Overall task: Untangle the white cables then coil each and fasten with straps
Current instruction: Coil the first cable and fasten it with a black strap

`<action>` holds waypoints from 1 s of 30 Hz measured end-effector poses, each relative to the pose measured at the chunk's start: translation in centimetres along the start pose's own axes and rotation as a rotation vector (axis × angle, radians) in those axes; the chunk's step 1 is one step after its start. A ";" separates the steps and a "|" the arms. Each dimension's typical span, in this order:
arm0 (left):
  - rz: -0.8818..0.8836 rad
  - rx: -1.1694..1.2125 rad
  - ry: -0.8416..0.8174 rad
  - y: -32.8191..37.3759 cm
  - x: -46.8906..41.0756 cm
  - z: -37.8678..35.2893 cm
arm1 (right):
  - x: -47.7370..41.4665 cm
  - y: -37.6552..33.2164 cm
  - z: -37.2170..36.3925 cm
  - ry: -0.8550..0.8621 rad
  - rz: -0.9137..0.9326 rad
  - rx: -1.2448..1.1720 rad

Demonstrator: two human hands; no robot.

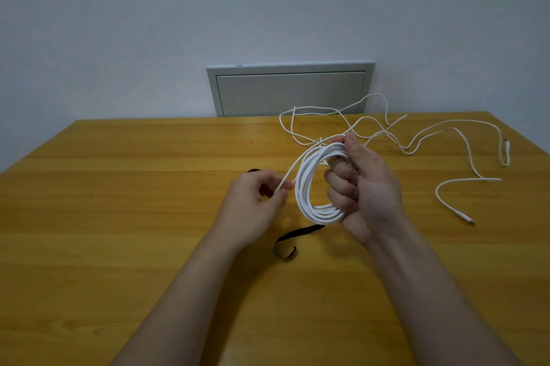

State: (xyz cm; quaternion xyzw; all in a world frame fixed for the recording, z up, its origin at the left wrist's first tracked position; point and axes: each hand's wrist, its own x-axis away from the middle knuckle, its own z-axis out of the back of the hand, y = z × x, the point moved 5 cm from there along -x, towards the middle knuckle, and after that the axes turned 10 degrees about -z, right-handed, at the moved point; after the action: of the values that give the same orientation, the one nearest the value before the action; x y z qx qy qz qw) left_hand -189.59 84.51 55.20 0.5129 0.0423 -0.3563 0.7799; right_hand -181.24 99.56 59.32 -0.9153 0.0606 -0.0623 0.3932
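Pale grey wall [148,23] with a recessed metal access panel [290,91] backs a yellow wooden table [119,246]. Above the table's middle, the right hand [366,193] grips a coiled white cable [303,190], fingers curled through the loops and thumb pressed on top. The left hand [253,205] pinches the coil's free strand [287,176] between thumb and forefinger, just beside the coil. A black strap [293,239] lies curled on the table below the hands; another strap [253,170] peeks out behind the left hand. A second, loose white cable [464,139] sprawls across the far right of the table.
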 end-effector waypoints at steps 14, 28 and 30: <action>0.282 0.516 0.484 -1.1 0.3 3.0 | -0.3 1.0 0.0 -0.012 -0.075 0.022; 0.499 1.116 0.629 -1.3 0.2 1.8 | -0.1 1.9 -0.5 -0.086 -0.094 0.090; 0.543 1.194 0.612 -1.0 0.3 1.6 | -0.1 1.9 -0.5 -0.086 -0.090 0.090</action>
State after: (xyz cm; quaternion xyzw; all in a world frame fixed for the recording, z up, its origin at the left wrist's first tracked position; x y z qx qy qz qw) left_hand -190.47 82.85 55.03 0.9207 -0.0719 0.0472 0.3807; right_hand -181.53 97.94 58.30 -0.9005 -0.0005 -0.0433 0.4328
